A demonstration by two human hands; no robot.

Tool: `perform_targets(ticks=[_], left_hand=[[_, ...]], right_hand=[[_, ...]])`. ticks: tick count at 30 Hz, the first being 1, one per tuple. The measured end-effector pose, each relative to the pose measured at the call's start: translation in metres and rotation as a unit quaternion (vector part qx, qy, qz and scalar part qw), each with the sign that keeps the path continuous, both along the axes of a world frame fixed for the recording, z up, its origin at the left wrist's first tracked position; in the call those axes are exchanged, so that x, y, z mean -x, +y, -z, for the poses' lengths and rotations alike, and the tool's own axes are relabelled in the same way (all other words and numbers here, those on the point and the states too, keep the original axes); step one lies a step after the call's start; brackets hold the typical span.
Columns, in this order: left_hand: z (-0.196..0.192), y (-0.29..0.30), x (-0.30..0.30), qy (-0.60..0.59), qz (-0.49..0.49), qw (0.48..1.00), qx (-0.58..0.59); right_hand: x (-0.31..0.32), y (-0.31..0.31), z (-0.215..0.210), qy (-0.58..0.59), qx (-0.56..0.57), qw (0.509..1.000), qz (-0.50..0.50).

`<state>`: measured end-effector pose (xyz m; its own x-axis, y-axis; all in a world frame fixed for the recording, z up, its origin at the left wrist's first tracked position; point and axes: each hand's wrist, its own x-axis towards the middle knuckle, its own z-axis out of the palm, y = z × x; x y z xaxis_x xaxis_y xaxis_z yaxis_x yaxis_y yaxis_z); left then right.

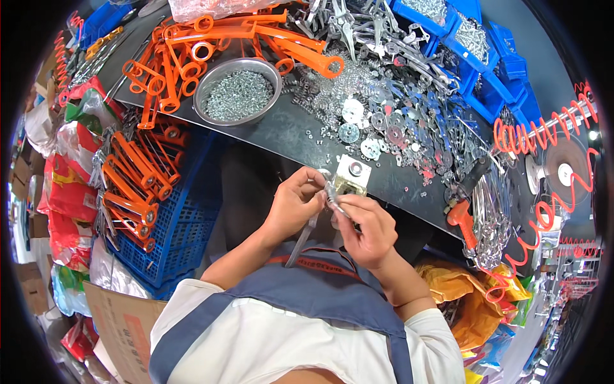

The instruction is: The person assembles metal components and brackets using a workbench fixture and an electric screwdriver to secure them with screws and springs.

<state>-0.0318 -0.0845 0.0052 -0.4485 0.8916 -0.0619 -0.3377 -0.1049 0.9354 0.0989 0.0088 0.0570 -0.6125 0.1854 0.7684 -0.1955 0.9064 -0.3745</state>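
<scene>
The black worktable (300,144) carries a pile of orange plastic handles (217,45), a round steel bowl of small screws (238,89) and a wide scatter of loose washers (371,121), and a blue crate (173,211) to the left holds more orange-handled pieces, so I judge that much assembly is left. At the table edge, the left hand (293,205) grasps a long flat metal strip (306,238) that hangs downward. The right hand (368,230) pinches a small metal part (332,195) against the strip's upper end; whether it is already fastened, I cannot tell.
</scene>
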Motion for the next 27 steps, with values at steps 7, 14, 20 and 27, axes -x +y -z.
perform_targets(ticks=[7,14,20,27], left_hand=[[-0.007,0.019,-0.002,-0.208,-0.006,0.977,0.050],[0.015,0.005,0.018,-0.183,-0.072,0.980,0.016],[0.009,-0.009,0.027,-0.208,-0.061,0.976,-0.005],[0.005,-0.016,0.023,-0.205,-0.047,0.978,-0.010]], right_hand=[[-0.009,0.012,0.032,0.130,0.318,0.939,0.030],[-0.064,0.081,0.075,-0.113,0.074,0.942,0.308],[-0.080,0.098,0.070,-0.206,-0.003,0.948,0.242],[-0.071,0.139,0.068,-0.183,0.149,0.915,0.326]])
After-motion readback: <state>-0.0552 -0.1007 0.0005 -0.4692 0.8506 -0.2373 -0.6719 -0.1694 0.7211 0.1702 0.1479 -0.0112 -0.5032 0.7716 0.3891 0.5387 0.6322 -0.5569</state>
